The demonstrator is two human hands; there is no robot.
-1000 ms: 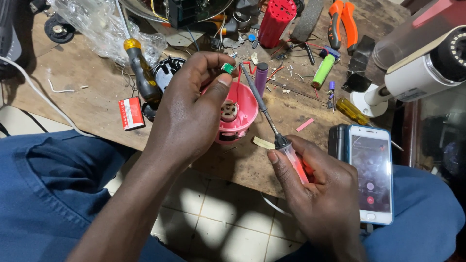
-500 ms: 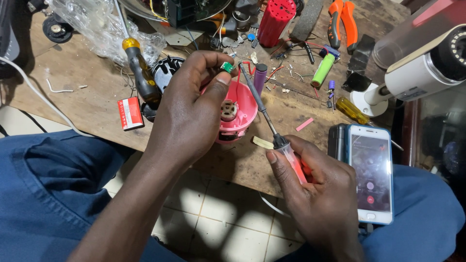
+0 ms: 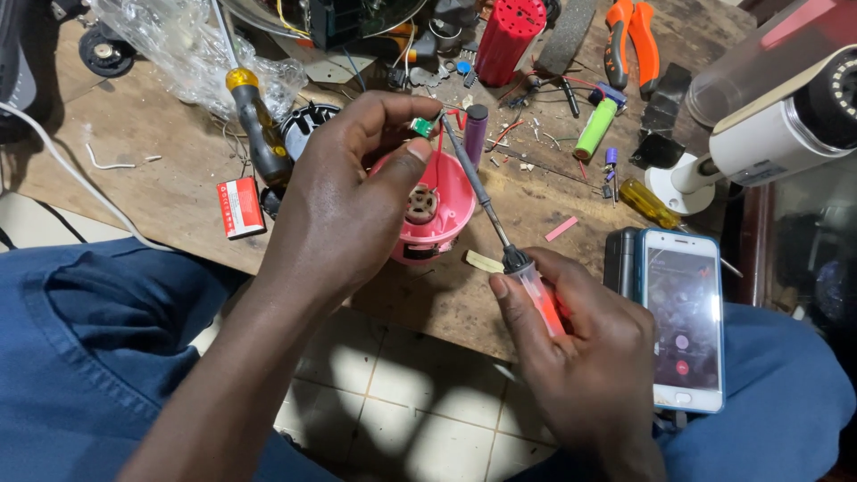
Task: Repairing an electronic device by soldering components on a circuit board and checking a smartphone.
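Observation:
My left hand (image 3: 353, 192) grips a round pink plastic housing (image 3: 437, 219) with a small metal motor part at its middle, and its thumb and forefinger pinch a tiny green circuit board (image 3: 421, 128) at the housing's top edge. My right hand (image 3: 580, 357) holds a screwdriver (image 3: 500, 232) by its clear red handle. The dark shaft slants up and to the left, and its tip meets the green board and the red wires there.
On the wooden workbench (image 3: 161, 187) lie a yellow-handled screwdriver (image 3: 254, 125), a small red box (image 3: 239, 207), a red cylinder (image 3: 509, 40), orange pliers (image 3: 629, 40) and a green cell (image 3: 596, 128). A smartphone (image 3: 683, 317) rests at right, beside a white camera (image 3: 768, 134).

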